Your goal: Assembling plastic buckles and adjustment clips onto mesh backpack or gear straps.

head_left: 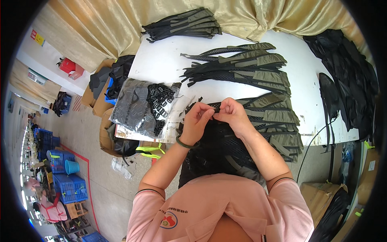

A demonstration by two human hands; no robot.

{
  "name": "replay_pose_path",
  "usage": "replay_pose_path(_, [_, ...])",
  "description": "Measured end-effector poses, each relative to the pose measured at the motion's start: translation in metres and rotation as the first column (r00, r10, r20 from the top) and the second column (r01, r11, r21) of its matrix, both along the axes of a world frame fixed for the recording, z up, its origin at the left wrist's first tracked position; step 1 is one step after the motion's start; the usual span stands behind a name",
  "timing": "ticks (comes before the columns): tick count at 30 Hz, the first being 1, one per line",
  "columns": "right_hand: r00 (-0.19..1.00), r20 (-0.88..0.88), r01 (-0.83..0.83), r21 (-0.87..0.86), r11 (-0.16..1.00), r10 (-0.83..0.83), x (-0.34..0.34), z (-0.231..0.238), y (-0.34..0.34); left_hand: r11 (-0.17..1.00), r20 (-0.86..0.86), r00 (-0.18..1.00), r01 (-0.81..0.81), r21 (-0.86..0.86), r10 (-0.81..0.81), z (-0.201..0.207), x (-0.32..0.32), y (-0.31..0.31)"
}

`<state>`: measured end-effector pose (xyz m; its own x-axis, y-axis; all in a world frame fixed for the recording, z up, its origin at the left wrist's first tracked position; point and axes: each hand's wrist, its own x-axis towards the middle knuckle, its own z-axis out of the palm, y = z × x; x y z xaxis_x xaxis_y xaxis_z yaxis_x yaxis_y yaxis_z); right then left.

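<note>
Pink shirt (209,197) foremost, forearms (169,165) angled inward, left fingers (207,116) and right fingers (226,109) each pinched together above black fabric (217,139)

Gold satin curtain (92,24), one, hangs in folds behind a white-topped worktable (161,52). White wall (51,54), left, bears a red box (69,65). Grey floor (111,181) carries a red marking line (88,161); blue plastic crates (70,187) stand beside it. Bright ceiling lights (23,199) run along the far left. Cardboard carton (318,195), one, sits lower right.
</note>
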<state>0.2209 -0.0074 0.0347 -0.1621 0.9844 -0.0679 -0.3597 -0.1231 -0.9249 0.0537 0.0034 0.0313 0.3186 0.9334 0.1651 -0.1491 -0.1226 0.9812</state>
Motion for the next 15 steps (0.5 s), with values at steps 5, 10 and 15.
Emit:
replay_pose_path(5, [0.988, -0.137, 0.055, -0.073, 0.996, -0.064, -0.004, 0.008, -0.01, 0.994, 0.124, 0.987, 0.1, 0.039, -0.104, -0.007, 0.004, -0.008])
replay_pose_path(10, [0.977, -0.201, -0.113, -0.189, 0.976, 0.074, 0.009, 0.018, -0.007, 0.979, 0.01, 0.992, 0.125, 0.164, -0.128, -0.012, 0.0, -0.002])
replay_pose_path(15, [0.847, 0.532, -0.115, 0.156, 0.981, 0.015, 0.018, 0.016, 0.005, 0.973, -0.16, 0.984, 0.112, 0.202, -0.08, -0.004, 0.001, -0.005])
